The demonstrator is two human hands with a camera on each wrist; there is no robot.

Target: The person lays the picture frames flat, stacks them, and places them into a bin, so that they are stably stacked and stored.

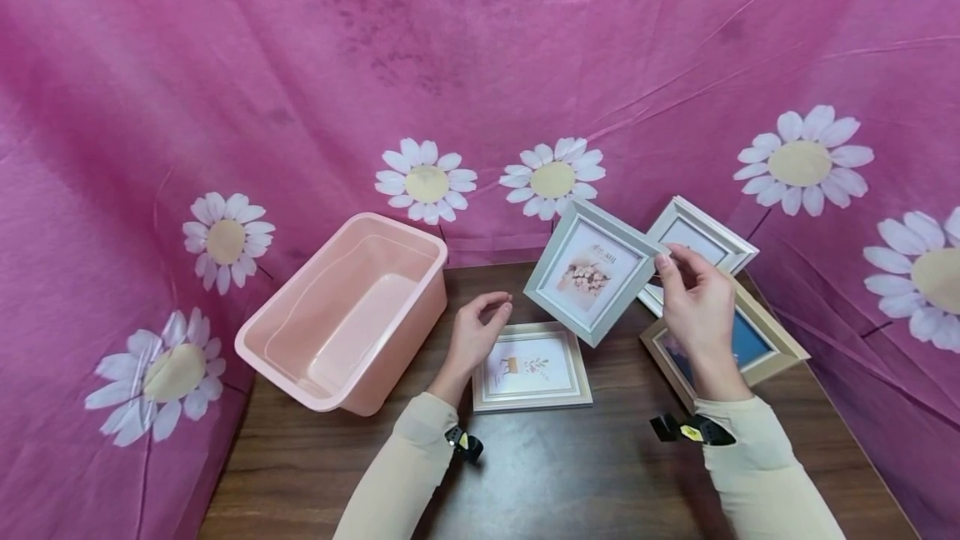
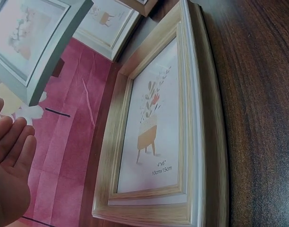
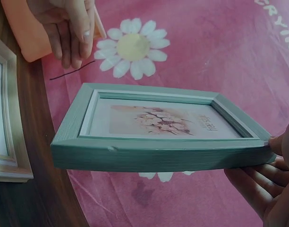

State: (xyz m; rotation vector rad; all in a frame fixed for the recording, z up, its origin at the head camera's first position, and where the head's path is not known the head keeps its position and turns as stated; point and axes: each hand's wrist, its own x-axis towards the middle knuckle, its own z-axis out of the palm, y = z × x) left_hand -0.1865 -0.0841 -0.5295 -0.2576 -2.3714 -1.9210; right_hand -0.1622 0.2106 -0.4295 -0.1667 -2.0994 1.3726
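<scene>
Raised over the table, a grey-green picture frame (image 1: 541, 280) with a floral print is pinched at its right corner by my right hand (image 1: 699, 307). In the right wrist view the thumb lies on the edge of the picture frame (image 3: 135, 156), with the other fingers beneath. My left hand (image 1: 474, 338) holds nothing, its fingers loosely bent, beside a light wood picture frame (image 1: 532, 400) lying flat on the table. The left wrist view shows this wood frame (image 2: 206, 113) up close, with a plant-pot print and size text.
A pink plastic bin (image 1: 341, 390) stands at the left of the table (image 1: 555, 473). At the right, a white picture frame (image 1: 738, 252) and a gold-toned picture frame (image 1: 783, 348) overlap behind my right hand. A pink daisy-print cloth (image 1: 480, 65) hangs behind and at the sides.
</scene>
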